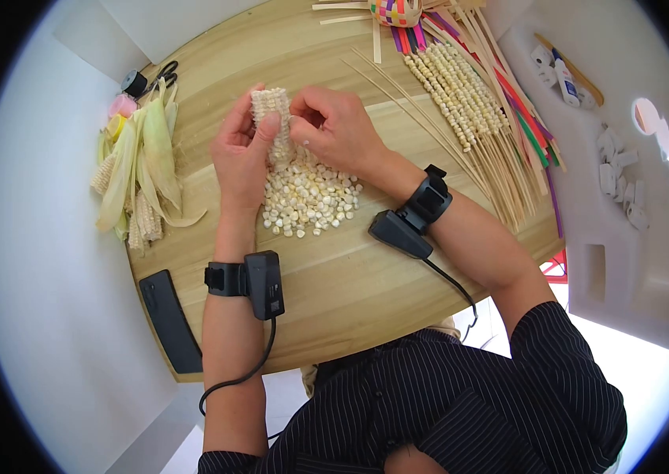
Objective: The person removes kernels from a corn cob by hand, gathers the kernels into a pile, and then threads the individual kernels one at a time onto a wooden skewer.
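Observation:
My left hand [241, 150] is wrapped round a pale corn cob [273, 130], thumb across its front. Most of the cob's visible face looks stripped of kernels, and it stands roughly upright in the view. At the cob's right side, my right hand [336, 130] has its fingers curled in, thumb and forefinger pinched together. Whatever lies between those fingertips is hidden or too small to make out. Below both hands a pile of loose whitish corn kernels [311, 199] is spread on the wooden table [334, 276].
Corn husks [157, 150] with stripped cobs [145, 221] lie at the left, near scissors [167, 75] and black tape [134, 82]. A black phone-like slab [170, 320] rests at the left edge. Skewers strung with kernels [457, 95], coloured strips [520, 103] and a woven ball [396, 11] occupy the upper right.

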Action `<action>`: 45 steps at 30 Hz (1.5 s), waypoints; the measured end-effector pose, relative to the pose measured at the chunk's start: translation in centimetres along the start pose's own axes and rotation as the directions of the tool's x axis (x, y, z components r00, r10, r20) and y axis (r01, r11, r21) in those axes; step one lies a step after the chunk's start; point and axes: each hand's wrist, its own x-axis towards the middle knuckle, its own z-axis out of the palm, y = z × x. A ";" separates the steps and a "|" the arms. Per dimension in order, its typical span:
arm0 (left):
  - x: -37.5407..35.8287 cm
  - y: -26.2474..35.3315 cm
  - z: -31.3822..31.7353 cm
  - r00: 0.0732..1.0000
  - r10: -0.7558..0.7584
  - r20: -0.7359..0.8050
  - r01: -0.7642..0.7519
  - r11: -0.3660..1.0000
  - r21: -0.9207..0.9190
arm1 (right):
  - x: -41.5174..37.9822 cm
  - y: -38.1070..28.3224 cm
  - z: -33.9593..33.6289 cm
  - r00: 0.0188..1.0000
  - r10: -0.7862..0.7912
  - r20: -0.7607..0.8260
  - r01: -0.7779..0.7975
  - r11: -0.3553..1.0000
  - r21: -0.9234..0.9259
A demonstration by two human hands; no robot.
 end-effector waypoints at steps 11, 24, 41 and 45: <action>0.3 -0.6 -0.5 0.998 -0.050 -0.044 0.041 0.985 -0.170 | -0.3 0.2 -0.1 0.999 0.030 0.021 -0.031 0.999 0.045; 1.1 -1.0 -2.6 0.947 -0.139 -0.290 0.010 0.915 -0.404 | -0.1 1.0 0.0 0.988 0.063 0.141 -0.061 0.998 -0.020; 1.7 -1.9 -3.5 0.943 -0.131 -0.306 -0.064 0.832 -0.551 | -0.7 -1.0 -0.5 0.928 0.111 0.355 -0.117 0.993 -0.003; 1.6 -1.8 -3.4 0.942 -0.149 -0.302 -0.057 0.814 -0.579 | -4.0 -1.7 -2.2 0.912 -0.134 0.388 0.267 0.911 -0.314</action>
